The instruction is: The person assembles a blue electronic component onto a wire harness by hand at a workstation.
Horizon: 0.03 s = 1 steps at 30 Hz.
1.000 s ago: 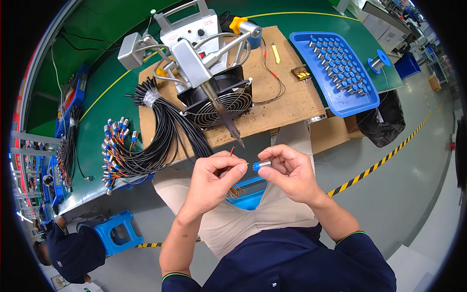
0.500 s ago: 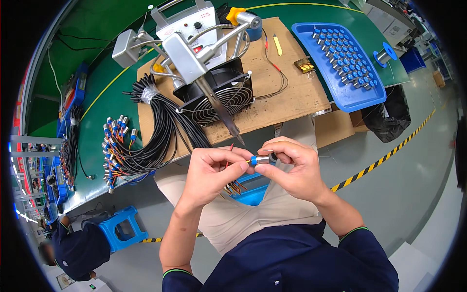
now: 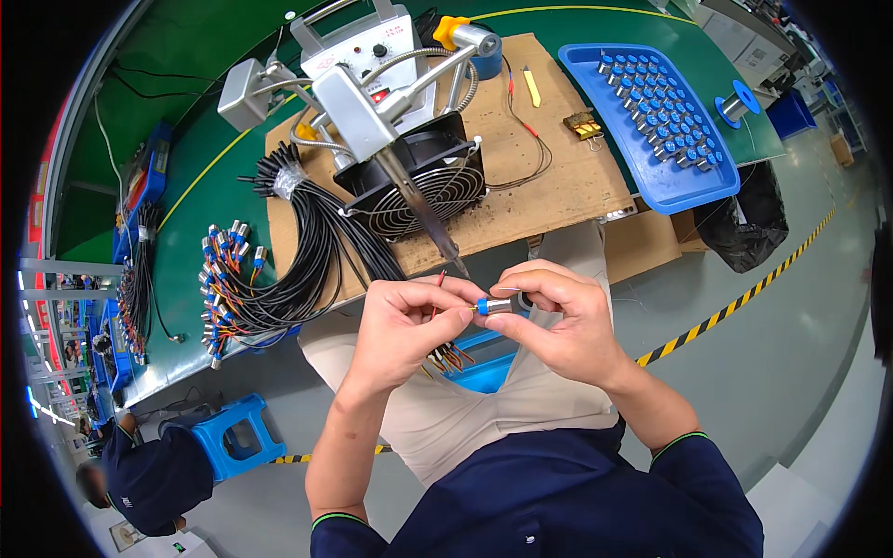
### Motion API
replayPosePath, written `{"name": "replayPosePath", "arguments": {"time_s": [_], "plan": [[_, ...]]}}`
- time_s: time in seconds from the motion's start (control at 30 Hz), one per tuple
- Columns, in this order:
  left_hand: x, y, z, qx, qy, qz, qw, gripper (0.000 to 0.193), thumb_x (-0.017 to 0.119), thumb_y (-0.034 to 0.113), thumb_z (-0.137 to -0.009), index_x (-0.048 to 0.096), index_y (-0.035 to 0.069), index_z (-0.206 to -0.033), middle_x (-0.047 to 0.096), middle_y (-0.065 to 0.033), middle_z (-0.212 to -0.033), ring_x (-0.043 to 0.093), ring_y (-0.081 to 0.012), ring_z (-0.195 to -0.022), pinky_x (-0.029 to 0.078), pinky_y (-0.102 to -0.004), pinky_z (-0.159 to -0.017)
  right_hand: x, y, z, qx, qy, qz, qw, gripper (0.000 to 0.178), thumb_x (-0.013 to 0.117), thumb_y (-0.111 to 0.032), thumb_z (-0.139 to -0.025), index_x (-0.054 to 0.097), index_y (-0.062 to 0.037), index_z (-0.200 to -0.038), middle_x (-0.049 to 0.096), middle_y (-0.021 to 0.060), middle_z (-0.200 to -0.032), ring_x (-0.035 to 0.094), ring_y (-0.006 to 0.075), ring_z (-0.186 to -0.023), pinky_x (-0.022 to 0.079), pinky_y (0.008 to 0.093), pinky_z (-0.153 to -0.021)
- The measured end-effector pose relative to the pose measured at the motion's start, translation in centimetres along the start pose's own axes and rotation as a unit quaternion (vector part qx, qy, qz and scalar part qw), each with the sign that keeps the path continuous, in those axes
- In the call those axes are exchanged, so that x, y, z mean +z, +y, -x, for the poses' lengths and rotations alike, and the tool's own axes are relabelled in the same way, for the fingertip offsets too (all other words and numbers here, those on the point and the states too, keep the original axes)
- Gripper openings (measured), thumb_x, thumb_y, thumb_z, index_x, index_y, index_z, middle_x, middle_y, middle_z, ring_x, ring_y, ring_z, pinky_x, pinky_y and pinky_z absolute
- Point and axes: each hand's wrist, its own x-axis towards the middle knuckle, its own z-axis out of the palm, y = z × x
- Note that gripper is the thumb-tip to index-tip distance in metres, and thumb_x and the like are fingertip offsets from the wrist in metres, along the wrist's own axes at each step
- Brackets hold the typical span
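Note:
Between my hands, below the tip of a soldering iron [image 3: 423, 212], sits a small silver cylindrical connector with a blue end [image 3: 496, 305]. My right hand [image 3: 563, 321] pinches its metal body between thumb and fingers. A thin wire [image 3: 510, 289] shows by the right fingertips. My left hand [image 3: 409, 325] is closed on thin coloured wires at the blue end; a yellow one meets the connector there. One red wire [image 3: 441, 279] sticks up past the left fingers. More stripped coloured wires [image 3: 451, 357] hang below that hand, over my lap.
A fan [image 3: 423, 181] and a soldering station [image 3: 363, 56] stand on cardboard [image 3: 577, 186]. Left lies a black cable bundle [image 3: 321, 232] with connectors on its ends. A blue tray [image 3: 665, 200] holds several connectors; a solder spool [image 3: 738, 104] stands beyond. A person [image 3: 153, 474] sits at lower left.
The view has shifted very slightly. Both hands keep their grip on the connector and wires, with hardly any movement under the iron's tip.

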Motion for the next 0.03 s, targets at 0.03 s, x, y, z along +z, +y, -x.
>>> {"name": "replayPosePath", "arguments": {"time_s": [0.03], "plan": [[-0.02,0.03,0.0,0.001,0.0,0.0,1.0,0.012,0.071,-0.01,-0.093,0.081,-0.009,-0.1,0.078,-0.0182,-0.113,0.072,-0.016,-0.095,0.059,-0.0289,-0.088,-0.03,-0.03,-0.03,0.001,-0.002,0.002,1.0,0.028,0.089,-0.003,-0.086,0.077,-0.0007,-0.112,0.075,0.0066,-0.105,0.06,0.0071,-0.075,0.044,0.0234,-0.06]]}}
